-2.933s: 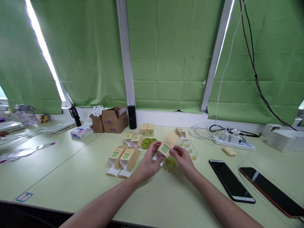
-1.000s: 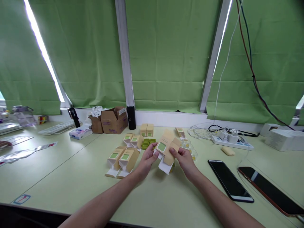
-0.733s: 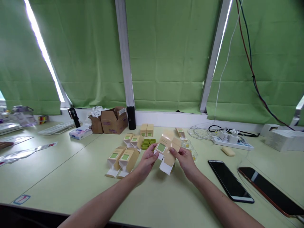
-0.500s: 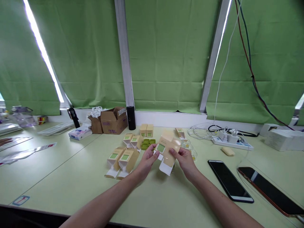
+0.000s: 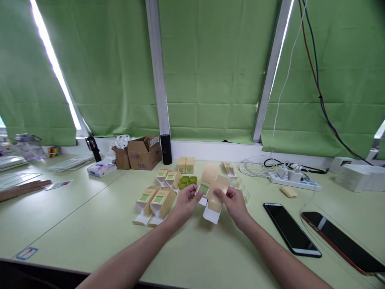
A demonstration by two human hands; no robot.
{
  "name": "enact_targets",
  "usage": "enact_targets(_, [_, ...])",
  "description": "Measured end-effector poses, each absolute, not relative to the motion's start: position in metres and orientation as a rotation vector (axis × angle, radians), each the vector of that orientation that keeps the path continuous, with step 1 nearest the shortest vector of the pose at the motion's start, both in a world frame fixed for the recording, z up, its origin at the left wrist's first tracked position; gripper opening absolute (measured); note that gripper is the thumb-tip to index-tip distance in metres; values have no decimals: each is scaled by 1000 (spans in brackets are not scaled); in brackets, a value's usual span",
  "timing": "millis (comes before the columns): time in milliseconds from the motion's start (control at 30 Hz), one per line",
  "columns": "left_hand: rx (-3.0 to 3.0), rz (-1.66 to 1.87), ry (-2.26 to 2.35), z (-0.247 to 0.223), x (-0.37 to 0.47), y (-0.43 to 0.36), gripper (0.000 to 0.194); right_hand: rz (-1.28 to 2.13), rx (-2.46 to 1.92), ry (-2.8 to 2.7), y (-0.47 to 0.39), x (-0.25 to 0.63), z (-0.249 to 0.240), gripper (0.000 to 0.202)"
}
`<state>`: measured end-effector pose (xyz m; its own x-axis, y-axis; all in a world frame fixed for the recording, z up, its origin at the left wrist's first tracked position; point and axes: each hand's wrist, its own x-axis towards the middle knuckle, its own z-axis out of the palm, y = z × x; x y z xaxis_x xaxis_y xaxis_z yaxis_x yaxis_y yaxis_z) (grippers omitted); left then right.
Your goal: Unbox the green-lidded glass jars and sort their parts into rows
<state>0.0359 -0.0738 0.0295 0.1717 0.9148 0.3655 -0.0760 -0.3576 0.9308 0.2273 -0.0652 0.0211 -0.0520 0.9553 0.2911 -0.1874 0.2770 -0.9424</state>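
A flattened tan carton (image 5: 213, 184) with a green window and white inner flaps is held up between my two hands. My left hand (image 5: 189, 200) pinches its left edge beside the green window. My right hand (image 5: 233, 200) grips its right side, thumb on the front face. Just beyond my left hand are green trays (image 5: 188, 182). To the left, several tan boxes (image 5: 162, 200) stand with white flaps open toward me. Two more tan boxes (image 5: 185, 165) stand farther back. Clear round plastic pieces (image 5: 237, 184) and another carton (image 5: 229, 169) lie behind my right hand.
Two phones (image 5: 291, 228) (image 5: 343, 241) lie at the right, near a power strip (image 5: 294, 182) with tangled cables. A brown cardboard box (image 5: 144, 153), a black cylinder (image 5: 166, 149) and a tissue pack (image 5: 101, 168) stand at the back left. Another person's hand (image 5: 27, 188) rests at far left.
The carton between my hands has tilted slightly, and its lower white flap has shifted a little right. At far left, another person's hand has come into view and the plastic packaging there has moved.
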Motion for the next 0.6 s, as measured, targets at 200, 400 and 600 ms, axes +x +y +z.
enact_targets(200, [1558,1363,893,31,33,-72,43,1078,-840,-1313,-63,228,20,53])
enact_targets(400, [1724,1599,924,39,25,-70,33,941,-750,-1296,-64,232,26,41])
enact_targets(600, [2499,2079,841,49,10,-67,24,856,-880,-1304,-52,236,10,27])
